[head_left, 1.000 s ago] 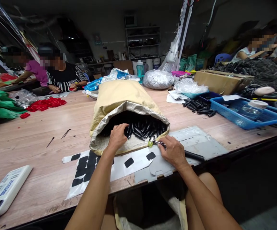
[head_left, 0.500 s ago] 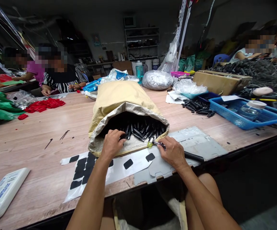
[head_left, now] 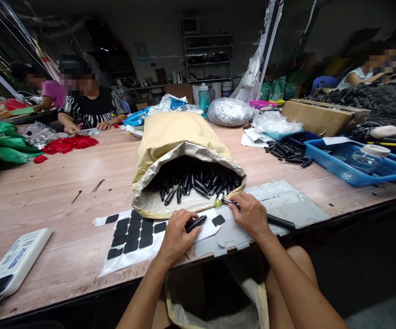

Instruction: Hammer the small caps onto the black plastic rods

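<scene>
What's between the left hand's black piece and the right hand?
In the head view, from the black piece in the left hand to the right hand: white sheet carrying one black patch, then a stretch of grey board.

One head-worn camera looks forward and down over the near edge of the table (head_left: 74, 267), close behind left hand (head_left: 179, 232) and right hand (head_left: 251, 215), facing across to the back shelves (head_left: 208, 48)

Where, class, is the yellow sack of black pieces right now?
In the head view, the sack lies mid-picture on the table, open toward the viewer, just beyond the left hand; the right hand is by its near right corner.
</scene>
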Motion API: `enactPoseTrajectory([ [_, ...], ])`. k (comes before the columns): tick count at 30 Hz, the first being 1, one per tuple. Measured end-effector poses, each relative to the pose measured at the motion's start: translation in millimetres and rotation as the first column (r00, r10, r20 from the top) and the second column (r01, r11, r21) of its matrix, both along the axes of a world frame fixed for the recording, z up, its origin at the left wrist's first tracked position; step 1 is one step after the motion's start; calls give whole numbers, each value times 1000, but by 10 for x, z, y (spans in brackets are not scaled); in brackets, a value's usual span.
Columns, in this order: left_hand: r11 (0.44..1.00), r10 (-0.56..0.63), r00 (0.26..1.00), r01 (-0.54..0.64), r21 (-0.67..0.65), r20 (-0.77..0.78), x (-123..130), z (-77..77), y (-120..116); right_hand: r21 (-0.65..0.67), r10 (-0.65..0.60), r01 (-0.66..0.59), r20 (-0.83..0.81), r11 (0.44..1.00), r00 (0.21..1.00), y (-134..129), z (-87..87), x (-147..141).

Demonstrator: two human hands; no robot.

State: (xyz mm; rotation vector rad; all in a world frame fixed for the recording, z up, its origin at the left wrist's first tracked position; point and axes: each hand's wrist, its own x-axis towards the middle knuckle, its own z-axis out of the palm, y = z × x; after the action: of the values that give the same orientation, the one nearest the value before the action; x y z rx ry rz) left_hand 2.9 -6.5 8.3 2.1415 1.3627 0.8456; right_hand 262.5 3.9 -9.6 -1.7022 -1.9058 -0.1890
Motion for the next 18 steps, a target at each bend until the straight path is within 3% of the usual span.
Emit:
enactPoseTrajectory([
  [7, 1000, 14, 1000, -14, 8, 9, -8, 3, 2, 85, 62, -65, 46, 994, 997, -79, 129, -38],
  [11, 1000, 14, 1000, -14, 9, 19, -8, -21, 27, 137, 174, -157, -116, 978, 978, -260, 275, -178],
  [15, 999, 44, 999, -43, -9, 26, -11, -50, 36, 97, 331, -317, -342, 943, 879, -407, 319, -376],
  [18, 998, 61, 998, -59, -34, 32, -8, -57, 36, 74, 363, -362, -365, 929, 857, -459, 319, -491],
])
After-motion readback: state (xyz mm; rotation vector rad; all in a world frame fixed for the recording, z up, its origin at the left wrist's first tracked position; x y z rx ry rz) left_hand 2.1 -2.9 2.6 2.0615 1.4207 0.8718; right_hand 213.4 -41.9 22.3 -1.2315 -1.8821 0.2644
